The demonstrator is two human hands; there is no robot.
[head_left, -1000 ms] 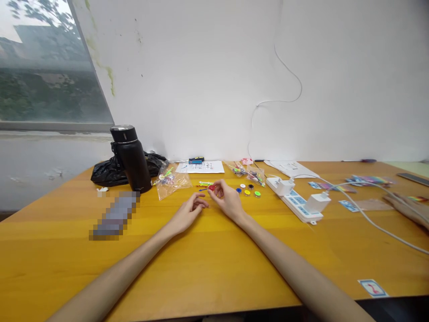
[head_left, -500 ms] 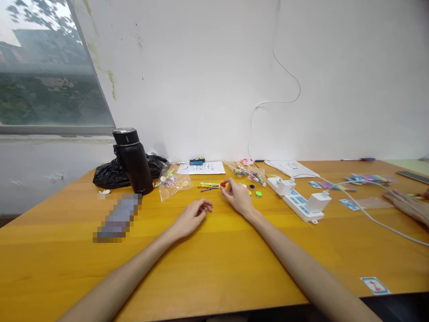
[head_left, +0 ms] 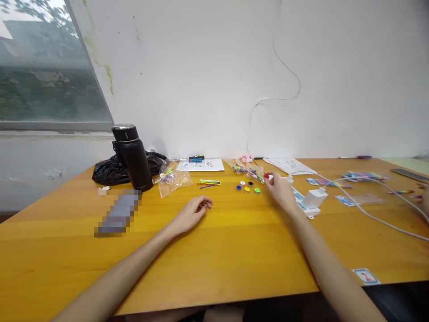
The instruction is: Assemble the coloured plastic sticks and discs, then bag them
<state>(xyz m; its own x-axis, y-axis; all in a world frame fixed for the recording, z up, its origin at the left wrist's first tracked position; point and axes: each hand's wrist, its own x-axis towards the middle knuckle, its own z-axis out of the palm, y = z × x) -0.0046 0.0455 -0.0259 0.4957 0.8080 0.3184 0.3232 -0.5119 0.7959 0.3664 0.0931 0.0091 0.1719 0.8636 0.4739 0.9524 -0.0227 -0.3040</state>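
Observation:
My right hand [head_left: 279, 190] pinches a small red disc [head_left: 266, 176] between thumb and fingertips, just above the table near the power strip. To its left lie several small round discs, among them a green disc [head_left: 257, 191], a yellow disc [head_left: 247, 190], a blue disc [head_left: 238, 188] and a black disc [head_left: 250, 184]. My left hand [head_left: 192, 213] rests on the wood with loosely bent fingers and nothing in them. Beyond it is a small bundle of thin coloured sticks [head_left: 209, 181], yellow-green, white and blue.
A black bottle [head_left: 134, 161] stands left, before a black plastic bag [head_left: 107, 173]. A blurred-out flat object [head_left: 119, 212] lies nearer. Behind are clear bags [head_left: 174, 181] and a screwdriver [head_left: 196, 158]. A power strip [head_left: 306, 208] with chargers and cables lies right; another person's hand [head_left: 425, 197] is beyond.
My right hand has moved right with the red disc, away from the coloured sticks, uncovering the other discs. My left hand stays in place. The other person's hand has shifted right.

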